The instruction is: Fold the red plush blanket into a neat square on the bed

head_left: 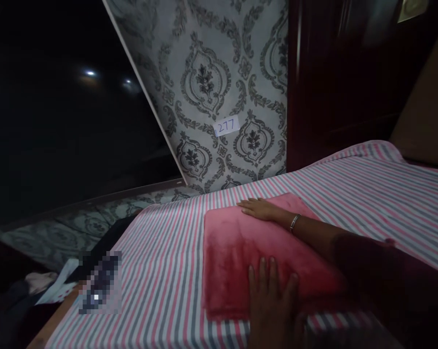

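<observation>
A folded plush pink-red cloth [233, 247] lies flat on the striped sheet in front of me; I cannot tell whether it is a blanket or a towel. On its near part rests my left hand [271, 300], palm down, with the fingers stretched away from me and the thumb apart. My right hand [258, 209] reaches in from the right and lies flat along the far edge, fingers pointing left. A bracelet [295, 222] circles the right wrist. Neither hand grips the cloth. My right forearm hides part of the cloth's right side.
The pink, grey and white striped sheet [160, 271] spreads across the bed. Behind it stand a patterned wall with a paper label [226, 125] marked 277, a dark screen-like panel [58, 121] and dark red woodwork [331, 82]. A blurred-out object [100, 283] lies at left.
</observation>
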